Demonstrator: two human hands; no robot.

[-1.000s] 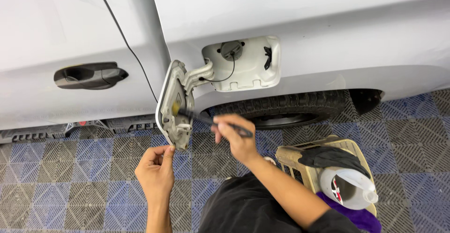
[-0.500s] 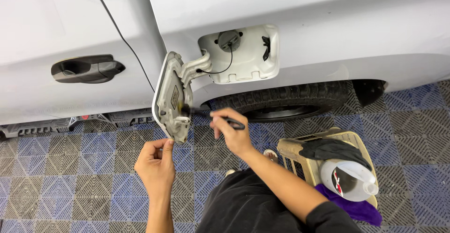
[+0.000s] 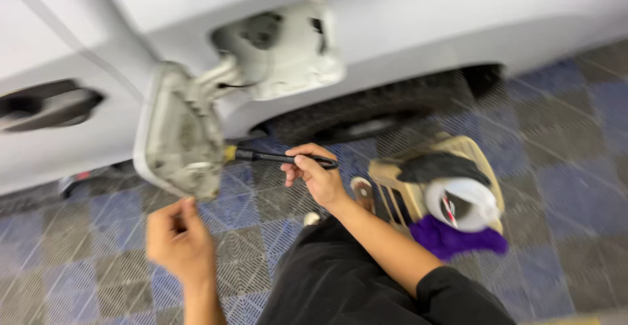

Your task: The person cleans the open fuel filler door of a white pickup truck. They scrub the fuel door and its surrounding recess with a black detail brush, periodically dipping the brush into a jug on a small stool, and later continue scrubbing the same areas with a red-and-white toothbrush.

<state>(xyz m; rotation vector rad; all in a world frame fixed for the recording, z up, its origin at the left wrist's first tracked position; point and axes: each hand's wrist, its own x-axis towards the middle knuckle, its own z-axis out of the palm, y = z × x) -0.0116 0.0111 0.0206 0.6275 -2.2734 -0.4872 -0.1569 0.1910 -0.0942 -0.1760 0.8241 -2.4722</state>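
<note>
A white car's fuel filler door (image 3: 178, 135) hangs open, its dirty inner side facing me. My right hand (image 3: 313, 174) grips the black handle of a small detailing brush (image 3: 271, 158), whose yellow-collared tip meets the door's inner face. Just under the door's lower edge is my left hand (image 3: 178, 233), fingers pinched together; whether it touches the edge is lost in blur. The filler recess (image 3: 281, 50) with its dark cap shows behind the door. The whole frame is motion-blurred.
The car's black door handle (image 3: 46, 106) is at left and the rear tyre (image 3: 366, 112) lies below the recess. A tan basket (image 3: 399, 191) on the blue-and-grey tiled floor holds a white jug, a black cloth and a purple cloth (image 3: 454, 240).
The view has shifted and blurred, and the car appears closer. The brush tip stays on the filler door's inner face, and my left hand remains under the door's lower edge.
</note>
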